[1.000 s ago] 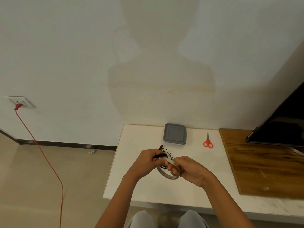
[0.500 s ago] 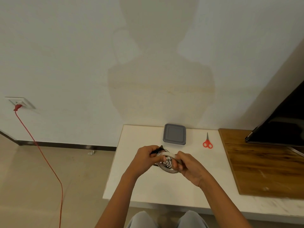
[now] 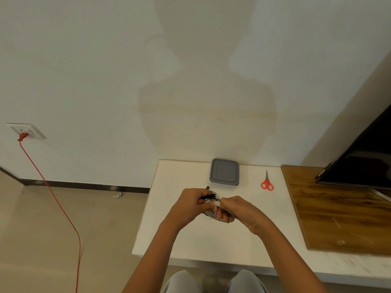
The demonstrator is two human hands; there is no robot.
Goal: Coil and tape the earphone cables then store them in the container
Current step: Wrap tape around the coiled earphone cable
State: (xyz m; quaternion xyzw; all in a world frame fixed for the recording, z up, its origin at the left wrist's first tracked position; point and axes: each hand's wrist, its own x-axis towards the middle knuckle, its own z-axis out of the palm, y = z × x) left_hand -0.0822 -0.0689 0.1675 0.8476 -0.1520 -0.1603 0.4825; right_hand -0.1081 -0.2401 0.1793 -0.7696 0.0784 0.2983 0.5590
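My left hand (image 3: pixel 189 205) pinches a small bundle of black earphone cable (image 3: pixel 210 196) above the white table (image 3: pixel 186 235). My right hand (image 3: pixel 234 210) grips a clear tape roll (image 3: pixel 212 215), whose lower rim shows under the fingers. A pale strip of tape (image 3: pixel 215 203) stretches between the two hands, touching the cable bundle. A black plug end sticks out behind my left knuckles. The grey lidded container (image 3: pixel 224 172) sits shut at the back of the table. Red-handled scissors (image 3: pixel 267 182) lie to its right.
A wooden board (image 3: pixel 338 210) covers the table's right part, with a dark screen (image 3: pixel 364 168) leaning over its far corner. A red cord (image 3: pixel 55 199) runs from a wall socket down across the floor at left. My knees show below the table's front edge.
The hands have drawn closer together and a little lower. The tape roll has tilted, and a strip of tape now spans from it to the cable bundle.
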